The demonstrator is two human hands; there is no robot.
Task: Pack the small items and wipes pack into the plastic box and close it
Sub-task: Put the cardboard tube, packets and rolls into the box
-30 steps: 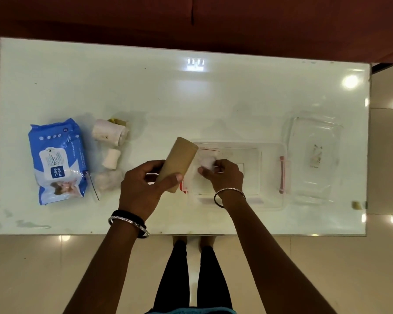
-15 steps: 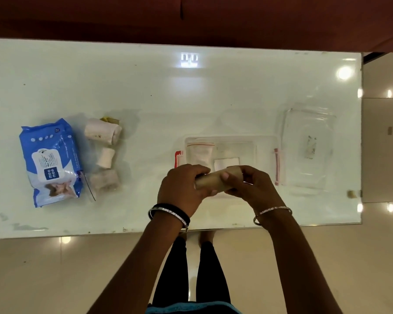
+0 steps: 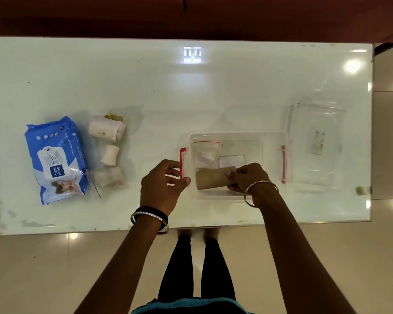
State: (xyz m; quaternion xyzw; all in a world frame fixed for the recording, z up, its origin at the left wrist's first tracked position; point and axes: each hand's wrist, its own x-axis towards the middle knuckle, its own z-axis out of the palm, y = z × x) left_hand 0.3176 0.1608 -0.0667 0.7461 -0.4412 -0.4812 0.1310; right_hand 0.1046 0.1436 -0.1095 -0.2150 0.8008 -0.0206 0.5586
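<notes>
A clear plastic box [image 3: 272,141] with red side latches stands open on the white table. Inside it lie a small zip bag [image 3: 205,152] and a white card [image 3: 232,160]. My right hand [image 3: 247,177] grips a brown cardboard tube [image 3: 211,179] lying sideways in the box's near part. My left hand [image 3: 163,184] is off the tube, fingers apart, beside the left red latch [image 3: 182,162]. At the left lie the blue wipes pack [image 3: 56,159], a large white roll [image 3: 106,128], a small white roll [image 3: 110,154] and a cotton wad [image 3: 109,176].
The clear lid [image 3: 315,146] lies to the right of the box. A thin dark stick [image 3: 95,185] lies by the wipes pack. The table's near edge [image 3: 77,230] runs just behind my wrists, and my legs stand on the tiled floor below.
Both hands held the tube over the box's near edge; now my left hand has let go and drawn left, and my right hand has set the tube down inside the box.
</notes>
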